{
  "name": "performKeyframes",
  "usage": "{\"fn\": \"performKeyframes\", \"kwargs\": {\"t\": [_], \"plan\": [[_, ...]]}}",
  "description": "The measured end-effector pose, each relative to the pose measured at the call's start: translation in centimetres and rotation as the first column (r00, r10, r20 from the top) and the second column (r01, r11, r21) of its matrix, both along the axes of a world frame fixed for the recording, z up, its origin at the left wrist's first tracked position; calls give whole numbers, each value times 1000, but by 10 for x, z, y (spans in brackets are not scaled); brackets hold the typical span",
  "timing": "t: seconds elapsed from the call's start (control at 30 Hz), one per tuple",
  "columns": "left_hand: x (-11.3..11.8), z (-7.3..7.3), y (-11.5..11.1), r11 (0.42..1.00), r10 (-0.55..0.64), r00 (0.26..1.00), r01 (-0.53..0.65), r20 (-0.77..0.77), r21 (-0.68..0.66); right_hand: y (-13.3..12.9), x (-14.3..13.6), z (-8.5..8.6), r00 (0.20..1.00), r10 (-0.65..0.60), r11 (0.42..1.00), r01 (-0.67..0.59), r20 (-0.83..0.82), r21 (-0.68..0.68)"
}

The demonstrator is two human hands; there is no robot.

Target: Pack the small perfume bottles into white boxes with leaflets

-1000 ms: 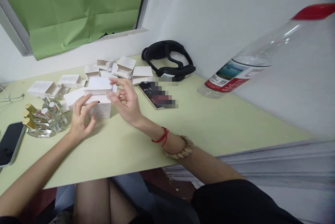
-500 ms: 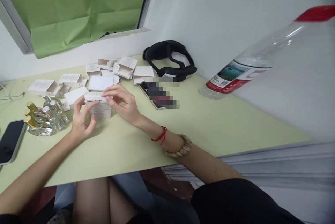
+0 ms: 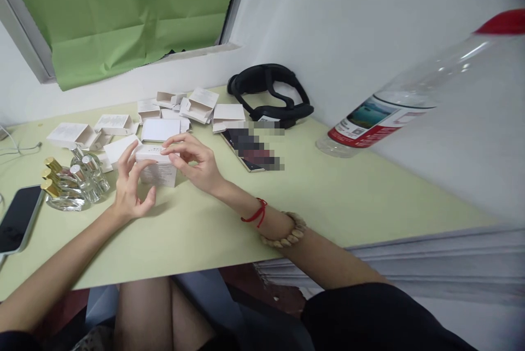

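Observation:
A small white carton [image 3: 158, 174] with fine grey print on its front stands upright on the table between my hands. My left hand [image 3: 130, 189] is at its left side, with fingers at the top left corner and front upper edge and the thumb held away from it. My right hand [image 3: 199, 165] grips the top right edge, fingertips on the lid and thumb at the side. The lid lies flat across the top. Left of my left hand stand several glass perfume bottles [image 3: 87, 181] with silver or gold caps.
Several white cartons [image 3: 69, 135], some with open ends, lie along the back of the table. A black headset [image 3: 268, 94], a partly blurred phone [image 3: 250, 151] and a tilted plastic bottle [image 3: 381, 116] are to the right. Another phone [image 3: 18, 220] lies far left.
The carton's top has come down flatter, so its printed lid shows more. My left fingers have lifted slightly at the corner. The whole view has shifted a little.

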State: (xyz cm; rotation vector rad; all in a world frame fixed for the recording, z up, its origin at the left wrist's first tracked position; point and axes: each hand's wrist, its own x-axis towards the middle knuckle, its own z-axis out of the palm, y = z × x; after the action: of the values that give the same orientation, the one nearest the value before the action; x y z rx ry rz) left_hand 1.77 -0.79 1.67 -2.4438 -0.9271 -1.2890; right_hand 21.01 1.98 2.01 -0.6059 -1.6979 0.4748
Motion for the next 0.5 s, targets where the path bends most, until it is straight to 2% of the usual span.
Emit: {"fn": "performKeyframes", "kwargs": {"t": [0.13,0.3,0.5], "plan": [[0,0,-1,999,8,1000,-8,1,-32,0,2,3,999,45,998,-44,28,-37],[2,0,3,999,-4,1000,5,31,-34,-2,1,5,996,76,997,-75,54,-22],[-1,-3,7,998,50,996,-52,-79,-28,-2,1,5,991,73,997,-70,112,-30]]}}
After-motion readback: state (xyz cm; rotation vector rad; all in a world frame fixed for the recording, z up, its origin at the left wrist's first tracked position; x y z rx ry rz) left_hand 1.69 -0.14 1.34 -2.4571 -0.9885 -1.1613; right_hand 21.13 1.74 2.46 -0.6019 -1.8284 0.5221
